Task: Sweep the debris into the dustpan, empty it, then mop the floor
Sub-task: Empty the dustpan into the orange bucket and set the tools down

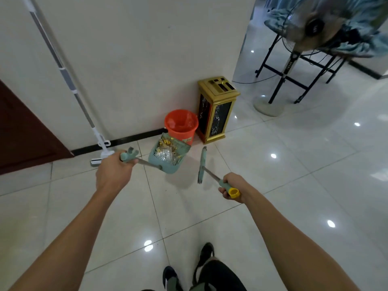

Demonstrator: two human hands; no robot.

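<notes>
My left hand (112,171) grips the green top of the dustpan handle. The green dustpan (165,158) hangs above the tiled floor, holding yellow and silvery debris (168,149), just in front of the orange bucket (181,125). My right hand (231,185) grips the green and yellow end of the broom handle. The green broom head (202,164) is lifted off the floor, to the right of the dustpan. A white and grey mop (100,148) leans against the wall at the left, its head on the floor.
A gold and black bin (217,109) stands right of the bucket at the wall's corner. A standing fan (291,59) and a black folding table frame (302,80) are at the back right. A dark red door (23,131) is at the left. My shoes (189,269) are below.
</notes>
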